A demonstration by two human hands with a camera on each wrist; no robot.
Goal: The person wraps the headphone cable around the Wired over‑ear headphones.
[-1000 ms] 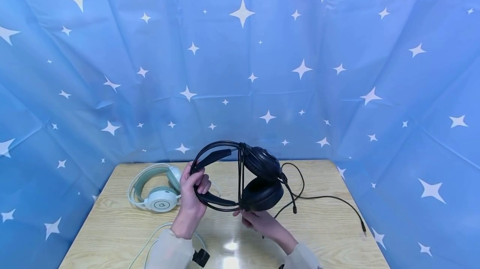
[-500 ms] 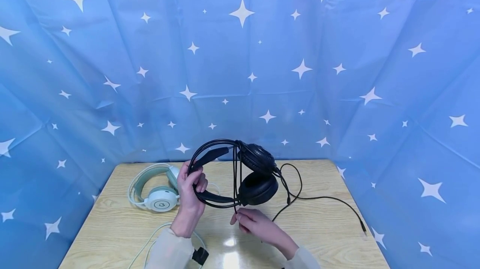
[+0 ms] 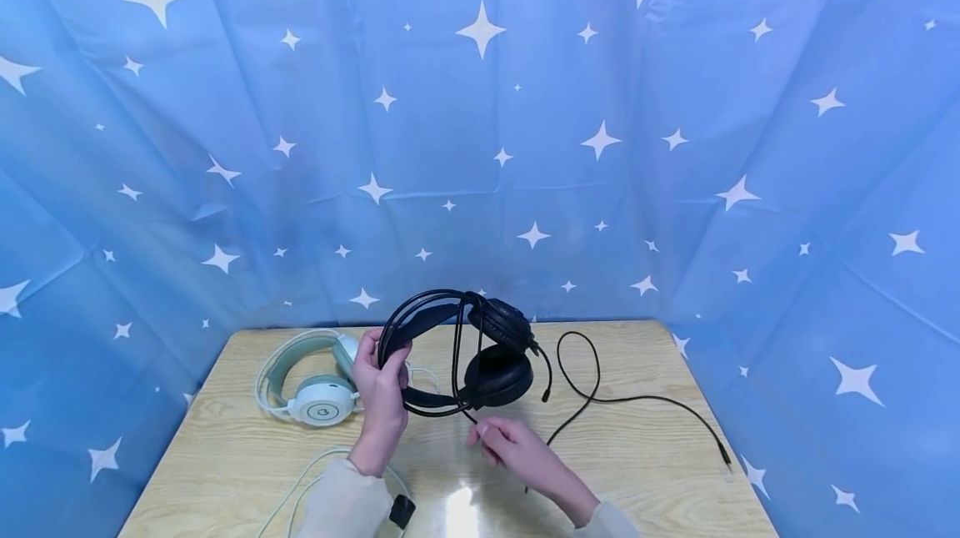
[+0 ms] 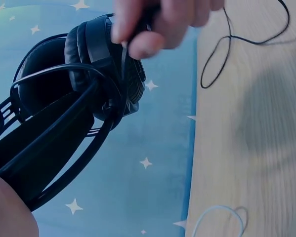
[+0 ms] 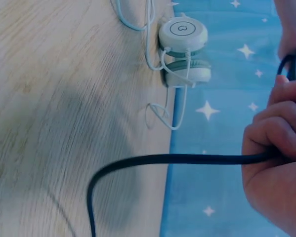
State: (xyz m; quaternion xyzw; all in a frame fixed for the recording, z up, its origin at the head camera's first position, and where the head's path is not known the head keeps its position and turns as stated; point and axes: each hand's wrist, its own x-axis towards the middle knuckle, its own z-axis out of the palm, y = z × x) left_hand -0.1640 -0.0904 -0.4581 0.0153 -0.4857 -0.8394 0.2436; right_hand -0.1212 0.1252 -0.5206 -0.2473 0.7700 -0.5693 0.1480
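Observation:
My left hand (image 3: 381, 388) grips the headband of a black headset (image 3: 498, 377) and holds it above the table. The ear cups face right, and a short microphone boom (image 3: 547, 375) sticks out from them. Strands of black cable (image 5: 162, 159) run across the headband opening. Just below the lower ear cup, my right hand (image 3: 516, 453) pinches this cable; in the right wrist view its fingers (image 5: 276, 133) curl round it. The left wrist view shows the right hand's fingertips (image 4: 145, 44) close to an ear cup (image 4: 113, 47). Part of the left hand is hidden behind the headband.
A white and green headset (image 3: 324, 400) lies on the wooden table (image 3: 637, 471) at the left, its pale cable (image 3: 300, 480) trailing towards the front edge. Loose black cable with a plug (image 3: 724, 456) lies at the right. A blue star-patterned curtain (image 3: 480, 146) stands behind.
The black headset has shifted slightly left and its ear cups have turned. My right hand has drawn the cable down away from the ear cup, and the cable strands across the opening have slanted.

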